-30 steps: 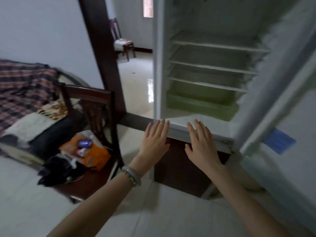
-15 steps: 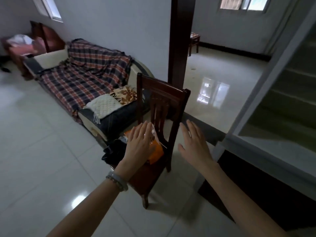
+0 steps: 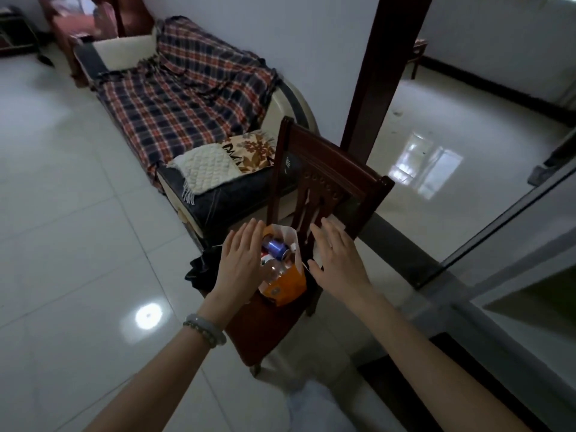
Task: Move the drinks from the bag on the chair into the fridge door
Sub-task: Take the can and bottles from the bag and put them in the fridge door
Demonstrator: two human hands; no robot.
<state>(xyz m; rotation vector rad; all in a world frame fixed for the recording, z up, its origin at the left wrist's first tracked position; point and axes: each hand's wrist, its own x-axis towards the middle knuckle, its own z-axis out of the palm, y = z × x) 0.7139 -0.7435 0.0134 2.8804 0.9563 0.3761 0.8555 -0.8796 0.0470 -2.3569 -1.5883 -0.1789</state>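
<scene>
**Both hands held flat and open over the bag on the chair**

Two bare forearms are extended forward and downward from the lower edge of the view, converging toward the dark wooden chair [image 3: 330,169]. The left hand [image 3: 240,263] is held palm down with its fingers straight and close together, pointing away from the body; its inner edge overlaps the left side of the bag [image 3: 282,285] in the view, though whether contact is made cannot be told. Nothing is pinched or enclosed by it. A pale bangle and a beaded bracelet [image 3: 205,330] are worn on the left wrist.

The right hand [image 3: 338,260] is likewise presented palm down, fingers extended and slightly parted, thumb angled inward toward the bag's right edge. It is seen just beside the bag, with nothing held in it.

The bag, orange below with a white open mouth, is set on the chair seat near the backrest, between the two hands. Inside it, a blue can [image 3: 276,248] is seen lying on its side at the top, with a clear bottle [image 3: 276,271] below it; other contents are too unclear to be named. A crumpled black cloth [image 3: 202,269] lies at the seat's left edge, partly covered by the left hand.

Beyond the chair, a sofa draped in a plaid blanket [image 3: 180,104] is placed against the white wall.
</scene>
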